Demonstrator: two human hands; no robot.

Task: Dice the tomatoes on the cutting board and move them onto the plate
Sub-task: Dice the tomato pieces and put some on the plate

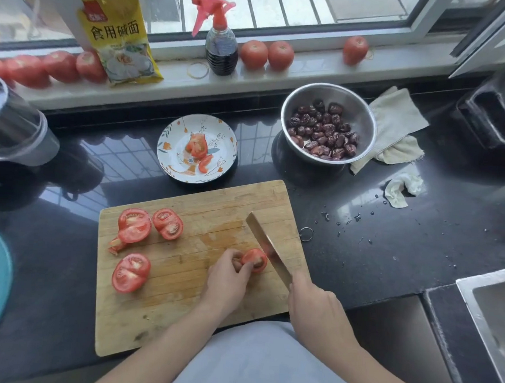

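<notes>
One slip from a cut: left hand (226,280) fingers (246,267) pinching tomato piece (255,259) on cutting board (215,207), knife (267,246) gripped in right hand (312,308), blade touching it.

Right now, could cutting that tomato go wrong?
Maybe. The left hand pinches the tomato piece right beside the knife, so a slip could nick a finger. The piece is small and wet, so it might slide. The board overhangs the counter edge a little and could shift.
</notes>
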